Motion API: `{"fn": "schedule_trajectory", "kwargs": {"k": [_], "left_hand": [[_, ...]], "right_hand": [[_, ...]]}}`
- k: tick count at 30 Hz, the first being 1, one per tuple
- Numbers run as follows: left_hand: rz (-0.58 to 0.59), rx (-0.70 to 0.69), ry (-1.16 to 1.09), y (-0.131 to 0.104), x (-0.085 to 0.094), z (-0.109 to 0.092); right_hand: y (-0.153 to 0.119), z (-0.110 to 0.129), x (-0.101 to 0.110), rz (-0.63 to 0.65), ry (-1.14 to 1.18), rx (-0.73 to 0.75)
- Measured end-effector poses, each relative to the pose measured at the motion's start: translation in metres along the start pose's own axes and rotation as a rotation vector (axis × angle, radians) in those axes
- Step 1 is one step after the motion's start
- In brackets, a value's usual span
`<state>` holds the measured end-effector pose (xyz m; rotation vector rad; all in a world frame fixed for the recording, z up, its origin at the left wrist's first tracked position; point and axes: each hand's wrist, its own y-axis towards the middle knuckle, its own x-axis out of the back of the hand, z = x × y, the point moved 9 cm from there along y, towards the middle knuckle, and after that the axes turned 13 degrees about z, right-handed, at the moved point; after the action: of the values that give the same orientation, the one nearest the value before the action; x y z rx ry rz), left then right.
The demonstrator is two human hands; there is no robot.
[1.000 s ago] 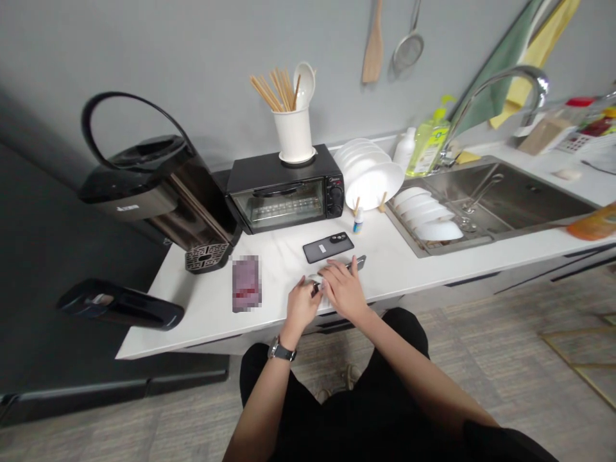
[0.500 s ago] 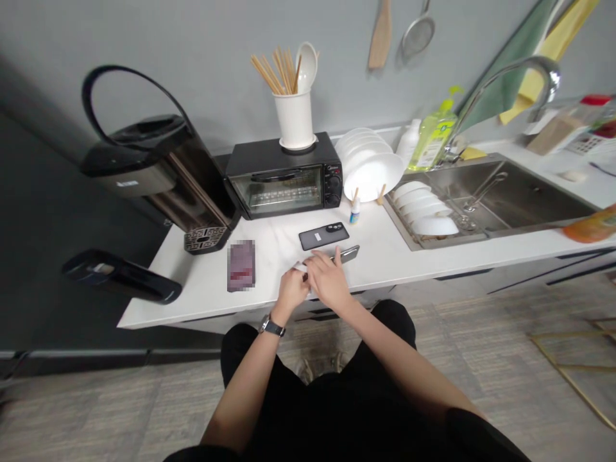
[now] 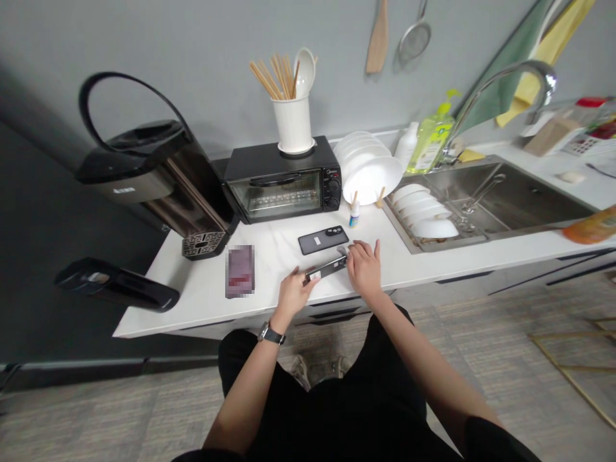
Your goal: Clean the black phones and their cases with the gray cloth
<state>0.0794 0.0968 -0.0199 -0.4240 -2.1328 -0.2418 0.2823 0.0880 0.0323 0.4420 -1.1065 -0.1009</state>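
the left hand [image 3: 292,294] and right hand [image 3: 364,269], bunched together half a second earlier, had parted, baring a slim, dark, straight-edged slab [image 3: 330,268] in front of the boxy, glass-fronted toaster oven [image 3: 283,186]. the left hand grasped the end with a white label [image 3: 315,275]; the right hand's fingers curled at the other end, their grip impossible to tell. between slab and toaster oven lay a round-cornered, dark grey phone [image 3: 330,241] on the smooth white tabletop [image 3: 274,256].

A left hand [image 3: 293,292] is gripping a slim device's [image 3: 331,267] near end; the right hand [image 3: 364,269] is touching its other end. Beyond them, a phone [image 3: 323,240] is lying flat.
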Motion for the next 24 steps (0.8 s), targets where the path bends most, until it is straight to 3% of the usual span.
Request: {"fn": "schedule_trajectory", "kwargs": {"k": [3, 6, 8, 10, 15, 17, 20, 24], "left_hand": [[0.01, -0.011, 0.012, 0.0, 0.0, -0.002], [0.023, -0.009, 0.035, 0.0, -0.002, -0.001], [0.028, -0.004, 0.04, -0.001, -0.003, 0.001], [0.033, -0.01, 0.036, -0.001, -0.004, 0.001], [0.014, -0.052, -0.045, -0.001, -0.002, -0.002], [0.007, -0.05, -0.064, 0.0, -0.002, -0.001], [-0.005, -0.045, -0.066, 0.0, -0.001, -0.001], [0.005, -0.04, -0.02, 0.0, -0.003, -0.001]], "right_hand": [[-0.003, 0.034, -0.011, 0.013, 0.024, 0.005], [-0.007, 0.087, -0.033, 0.156, 0.045, 0.193], [-0.011, 0.105, -0.041, 0.214, 0.04, 0.293], [-0.011, 0.097, -0.04, 0.215, 0.022, 0.301], [-0.003, 0.012, -0.008, 0.077, -0.013, 0.06], [-0.001, -0.006, 0.0, 0.048, -0.015, 0.006], [-0.001, 0.004, -0.001, 0.05, -0.003, 0.004], [-0.006, 0.071, -0.026, 0.146, 0.044, 0.184]]}}
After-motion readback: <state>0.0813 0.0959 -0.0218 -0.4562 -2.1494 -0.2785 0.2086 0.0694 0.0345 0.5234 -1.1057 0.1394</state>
